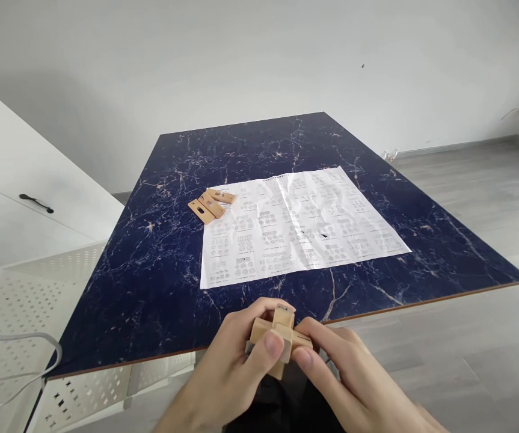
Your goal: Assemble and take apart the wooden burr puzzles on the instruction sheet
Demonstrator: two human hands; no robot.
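Observation:
Just off the table's front edge, a cross-shaped wooden burr puzzle (281, 335) of interlocked light bars is held between both hands. My left hand (241, 349) is closed around its left side, with the thumb pressed on the front. The thumb and forefinger of my right hand (331, 355) pinch the bar that sticks out to the right. Dark marks show on the upper bar's end and on the right bar. Farther off, several flat wooden pieces (207, 206) with numbers and cut-outs lie together, partly over a creased sheet's left corner.
The creased printed sheet (295, 222) lies on the dark blue marbled table (160, 294). A white perforated rack (83, 388) and a white cable (15, 338) are at the lower left. A white cabinet (33, 174) stands left, and a wall rises behind.

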